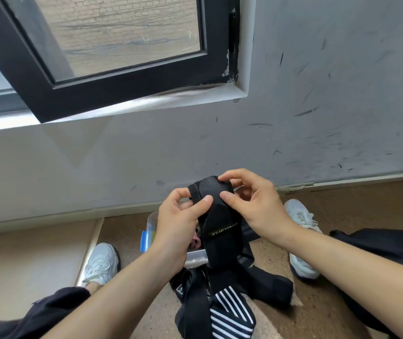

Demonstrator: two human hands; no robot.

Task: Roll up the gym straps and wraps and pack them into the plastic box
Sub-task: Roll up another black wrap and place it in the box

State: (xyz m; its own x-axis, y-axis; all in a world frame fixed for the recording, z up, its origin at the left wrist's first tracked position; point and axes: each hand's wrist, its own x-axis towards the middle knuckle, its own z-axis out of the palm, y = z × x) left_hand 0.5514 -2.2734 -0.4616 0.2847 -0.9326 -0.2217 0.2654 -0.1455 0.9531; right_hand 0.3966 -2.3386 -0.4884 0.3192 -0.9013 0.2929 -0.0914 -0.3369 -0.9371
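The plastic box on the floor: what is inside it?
The plastic box is mostly covered by the left hand and the black wrap. Something pinkish shows inside; the rest cannot be seen.

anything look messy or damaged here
The wall is scuffed with dark streaks, and paint is chipped at the window frame corner. Unrolled straps lie in a loose heap on the floor; nothing is spilled.
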